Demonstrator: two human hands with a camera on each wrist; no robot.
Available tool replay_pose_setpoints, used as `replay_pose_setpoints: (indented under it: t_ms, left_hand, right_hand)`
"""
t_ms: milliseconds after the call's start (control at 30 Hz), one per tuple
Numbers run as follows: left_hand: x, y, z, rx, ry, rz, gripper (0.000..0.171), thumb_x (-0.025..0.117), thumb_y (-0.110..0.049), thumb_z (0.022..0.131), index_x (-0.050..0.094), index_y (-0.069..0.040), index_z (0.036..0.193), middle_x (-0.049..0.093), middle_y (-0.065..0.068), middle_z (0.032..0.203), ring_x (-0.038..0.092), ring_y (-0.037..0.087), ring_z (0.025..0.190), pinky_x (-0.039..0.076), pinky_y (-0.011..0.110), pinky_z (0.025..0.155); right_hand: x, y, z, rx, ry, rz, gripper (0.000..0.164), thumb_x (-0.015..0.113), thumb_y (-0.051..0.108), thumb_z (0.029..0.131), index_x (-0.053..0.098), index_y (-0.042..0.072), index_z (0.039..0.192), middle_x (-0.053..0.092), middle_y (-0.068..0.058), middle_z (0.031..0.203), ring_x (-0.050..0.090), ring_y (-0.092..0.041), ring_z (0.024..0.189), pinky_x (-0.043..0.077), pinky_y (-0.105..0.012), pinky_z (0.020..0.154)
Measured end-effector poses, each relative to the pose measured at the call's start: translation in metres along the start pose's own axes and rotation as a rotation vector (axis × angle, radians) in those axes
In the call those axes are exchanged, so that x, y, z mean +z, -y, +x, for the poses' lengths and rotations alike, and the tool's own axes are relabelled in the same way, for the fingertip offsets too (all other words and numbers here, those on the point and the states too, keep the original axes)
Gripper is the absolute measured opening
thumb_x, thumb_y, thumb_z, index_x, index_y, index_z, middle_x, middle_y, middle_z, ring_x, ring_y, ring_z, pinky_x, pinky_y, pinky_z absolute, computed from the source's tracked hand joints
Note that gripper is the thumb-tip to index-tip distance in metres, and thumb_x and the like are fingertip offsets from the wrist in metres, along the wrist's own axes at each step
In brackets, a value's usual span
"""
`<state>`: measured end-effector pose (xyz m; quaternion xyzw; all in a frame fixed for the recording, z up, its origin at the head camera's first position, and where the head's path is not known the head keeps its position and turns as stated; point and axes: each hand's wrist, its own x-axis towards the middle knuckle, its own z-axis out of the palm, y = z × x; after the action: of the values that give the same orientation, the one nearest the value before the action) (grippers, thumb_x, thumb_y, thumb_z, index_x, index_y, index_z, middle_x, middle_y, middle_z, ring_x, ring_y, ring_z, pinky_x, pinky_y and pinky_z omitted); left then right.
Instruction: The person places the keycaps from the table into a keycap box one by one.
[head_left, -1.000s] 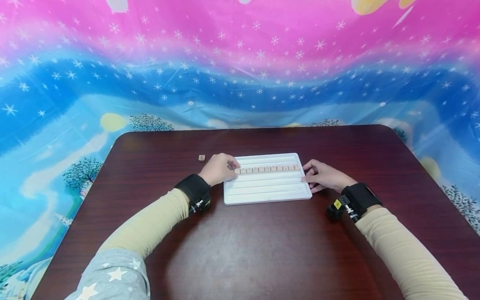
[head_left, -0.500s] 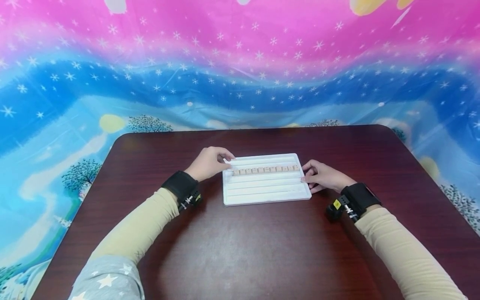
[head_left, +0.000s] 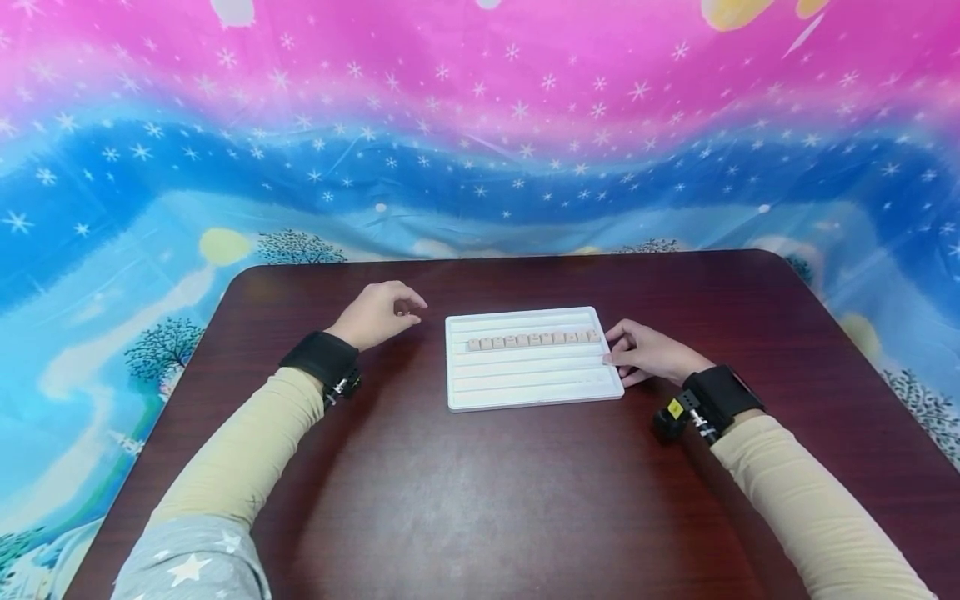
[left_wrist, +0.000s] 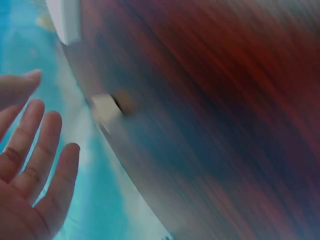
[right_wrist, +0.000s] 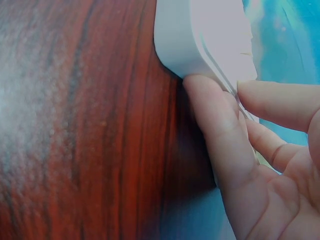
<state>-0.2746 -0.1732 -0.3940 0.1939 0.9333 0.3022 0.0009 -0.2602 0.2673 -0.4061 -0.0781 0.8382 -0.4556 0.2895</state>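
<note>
A white ridged tray [head_left: 534, 381] lies on the table, with a row of small beige marked blocks [head_left: 535, 340] along one of its upper grooves. My right hand [head_left: 648, 352] grips the tray's right edge; the right wrist view shows thumb and fingers around the white rim [right_wrist: 175, 37]. Left of the tray, my left hand [head_left: 378, 315] hovers with relaxed, parted fingers. A single loose beige block [left_wrist: 106, 110] sits on the table apart from those fingers in the blurred left wrist view. From the head, that block is mostly hidden behind the left hand.
The dark reddish-brown table [head_left: 495, 500] has rounded far corners. Behind it hangs a pink and blue printed cloth [head_left: 480, 150]. Each wrist wears a black strap [head_left: 318, 358] with a small camera.
My left hand has left the row's left end and moved left, off the tray to the loose block. The right hand stays on the tray's edge.
</note>
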Motion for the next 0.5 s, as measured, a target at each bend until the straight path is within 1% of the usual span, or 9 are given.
replay_pose_setpoints:
  t_ms: [100,200,367,500]
  left_hand:
    - [-0.002,0.007,0.001,-0.039,0.012,0.075,0.024,0.074,-0.003,0.090,0.076,-0.001,0.114,0.068,0.013,0.110,0.064,0.027,0.093,0.052,0.044,0.085]
    - [-0.002,0.012,0.003,-0.083,0.031,0.116,0.026,0.074,-0.005,0.090,0.075,0.000,0.116,0.067,0.015,0.114,0.064,0.027,0.096,0.052,0.044,0.087]
    - [0.002,0.015,0.006,-0.155,0.071,0.122,0.026,0.072,-0.007,0.093,0.075,0.000,0.118,0.070,0.016,0.116,0.065,0.028,0.100,0.052,0.045,0.091]
    - [0.002,0.014,0.008,-0.187,0.085,0.129,0.027,0.071,-0.006,0.093,0.075,-0.001,0.119,0.071,0.017,0.119,0.066,0.029,0.107,0.051,0.047,0.094]
  right_hand:
    - [-0.001,-0.001,-0.001,-0.003,-0.002,-0.001,0.046,0.061,0.005,0.103,0.035,-0.011,0.138,0.053,-0.018,0.102,0.056,-0.023,0.080,0.060,-0.034,0.068]
    - [-0.001,-0.001,-0.002,-0.005,-0.003,0.002,0.046,0.061,0.005,0.103,0.035,-0.011,0.138,0.053,-0.018,0.102,0.056,-0.023,0.079,0.060,-0.034,0.068]
    - [0.000,-0.001,-0.001,-0.004,0.000,0.012,0.046,0.061,0.005,0.103,0.035,-0.010,0.137,0.053,-0.018,0.102,0.056,-0.023,0.080,0.060,-0.034,0.069]
    - [0.001,-0.001,0.000,0.000,-0.001,0.014,0.046,0.062,0.005,0.102,0.036,-0.010,0.137,0.053,-0.017,0.101,0.056,-0.023,0.080,0.060,-0.034,0.069]
